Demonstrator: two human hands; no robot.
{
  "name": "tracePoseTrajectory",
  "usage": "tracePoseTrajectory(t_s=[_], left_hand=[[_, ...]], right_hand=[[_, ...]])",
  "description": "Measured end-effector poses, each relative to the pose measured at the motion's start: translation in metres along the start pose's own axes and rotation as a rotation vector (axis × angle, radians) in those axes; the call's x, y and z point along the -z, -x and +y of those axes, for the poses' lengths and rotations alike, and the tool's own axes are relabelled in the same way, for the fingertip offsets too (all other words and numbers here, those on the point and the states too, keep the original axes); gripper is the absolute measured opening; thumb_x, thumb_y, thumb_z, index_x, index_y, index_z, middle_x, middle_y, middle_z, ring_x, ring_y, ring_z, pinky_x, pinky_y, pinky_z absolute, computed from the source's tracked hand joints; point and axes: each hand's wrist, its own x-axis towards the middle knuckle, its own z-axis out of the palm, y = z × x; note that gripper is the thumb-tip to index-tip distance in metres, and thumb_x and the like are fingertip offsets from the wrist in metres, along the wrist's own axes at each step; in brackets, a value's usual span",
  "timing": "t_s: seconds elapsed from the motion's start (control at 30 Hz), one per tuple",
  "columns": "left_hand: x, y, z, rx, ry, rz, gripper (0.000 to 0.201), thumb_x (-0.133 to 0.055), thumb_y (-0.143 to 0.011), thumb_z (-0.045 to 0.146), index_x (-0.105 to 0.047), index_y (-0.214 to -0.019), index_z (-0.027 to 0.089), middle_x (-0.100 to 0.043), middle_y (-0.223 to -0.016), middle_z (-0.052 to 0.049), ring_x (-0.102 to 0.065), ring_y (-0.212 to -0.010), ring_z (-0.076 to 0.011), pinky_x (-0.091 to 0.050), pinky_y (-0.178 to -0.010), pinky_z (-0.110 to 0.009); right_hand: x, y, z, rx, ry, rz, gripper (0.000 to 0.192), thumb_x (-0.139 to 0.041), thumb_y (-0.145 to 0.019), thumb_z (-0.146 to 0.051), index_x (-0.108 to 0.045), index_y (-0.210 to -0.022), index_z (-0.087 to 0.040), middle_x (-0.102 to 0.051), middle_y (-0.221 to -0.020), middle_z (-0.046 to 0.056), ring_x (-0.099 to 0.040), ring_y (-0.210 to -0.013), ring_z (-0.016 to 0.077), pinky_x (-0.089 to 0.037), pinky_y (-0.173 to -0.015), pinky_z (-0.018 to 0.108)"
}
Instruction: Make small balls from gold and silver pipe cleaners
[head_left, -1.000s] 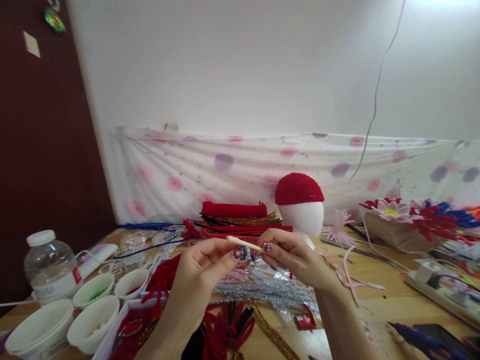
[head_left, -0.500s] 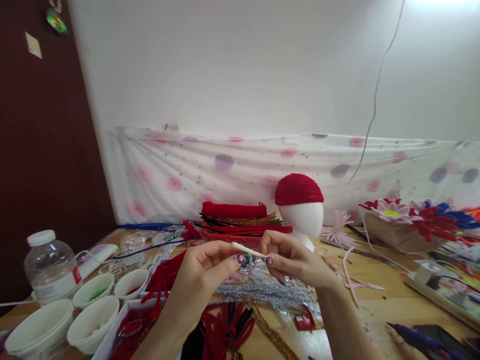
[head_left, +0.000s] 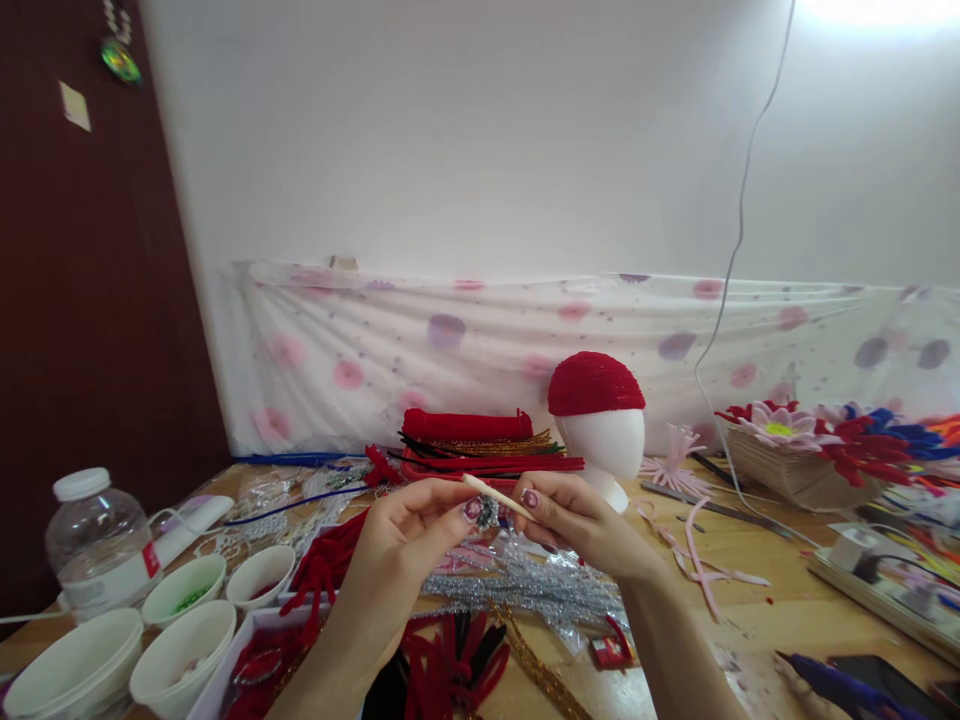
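Between my two hands, above the table, is a thin cream-coloured stick (head_left: 499, 496), slanting down to the right. My left hand (head_left: 420, 530) pinches its upper left end between thumb and fingers. The lower right end is between the thumb and curled fingers of my right hand (head_left: 574, 515). A small dark, silvery tuft (head_left: 487, 514) shows just under the stick by my left thumb; whether it is held or lies behind, I cannot tell. Under my hands are silver tinsel stems (head_left: 525, 590) and red and black fuzzy stems (head_left: 457, 665).
A white foam head (head_left: 611, 440) wearing a red cap (head_left: 596, 384) stands behind my right hand. White cups (head_left: 184, 645) and a plastic bottle (head_left: 101, 545) are at left. To the right are a power strip (head_left: 892, 605), a glue gun (head_left: 832, 685) and fuzzy flowers (head_left: 784, 425).
My right thumb has shifted up and leftward along the stick, and the stick now slopes more steeply. My left hand still pinches its left end. The view has shifted slightly.
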Motion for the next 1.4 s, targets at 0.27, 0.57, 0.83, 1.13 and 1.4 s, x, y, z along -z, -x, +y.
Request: tracePoseTrajectory(t_s=[0.27,0.57,0.83,1.13,1.4], left_hand=[[0.011,-0.009,-0.005,-0.046,0.081,-0.003,0.011,-0.086,-0.065,0.022,-0.083,-0.075,0.021,-0.08,-0.079,-0.002,-0.071,-0.076,-0.0127,-0.055,-0.073,-0.018],[0.009,-0.016,-0.005,-0.046,0.197,0.127,0.024,-0.094,-0.053,0.025,-0.082,-0.072,0.018,-0.079,-0.074,-0.001,-0.069,-0.064,-0.009,-0.056,-0.066,-0.015],[0.008,-0.019,-0.006,-0.041,0.225,0.147,0.024,-0.093,-0.052,0.021,-0.081,-0.072,0.016,-0.078,-0.074,-0.002,-0.068,-0.064,-0.0092,-0.056,-0.067,-0.017],[0.011,-0.022,-0.004,-0.054,0.247,0.169,0.025,-0.092,-0.05,0.019,-0.08,-0.072,0.014,-0.077,-0.073,-0.001,-0.067,-0.064,-0.0092,-0.057,-0.068,-0.019],[0.01,-0.019,-0.009,-0.027,0.229,0.13,0.023,-0.092,-0.054,0.02,-0.08,-0.072,0.016,-0.077,-0.075,-0.003,-0.067,-0.066,-0.0107,-0.056,-0.068,-0.021]], right_hand=[[-0.001,-0.001,0.001,-0.036,-0.064,-0.022,0.04,-0.051,-0.098,-0.053,-0.054,-0.081,-0.018,-0.035,-0.051,-0.011,-0.022,-0.044,0.0074,-0.016,-0.042,0.024],[0.018,0.018,0.006,-0.137,-0.164,-0.403,0.04,-0.066,-0.089,-0.052,-0.06,-0.071,-0.016,-0.044,-0.045,-0.008,-0.032,-0.033,0.005,-0.024,-0.033,0.018],[0.053,0.032,0.008,-0.07,-0.09,0.064,0.065,-0.044,-0.072,-0.09,-0.033,-0.063,-0.027,-0.023,-0.039,-0.012,-0.018,-0.033,0.0082,-0.022,-0.033,0.021],[0.059,0.029,0.041,-0.768,0.506,0.156,0.026,-0.07,-0.072,-0.026,-0.05,-0.055,-0.021,-0.064,-0.048,0.001,-0.065,-0.05,0.0165,-0.046,-0.047,0.024],[0.048,0.03,0.006,-0.744,0.928,0.331,0.021,-0.071,-0.063,-0.001,-0.068,-0.072,-0.02,-0.073,-0.075,0.007,-0.07,-0.081,0.0297,-0.053,-0.071,0.039]])
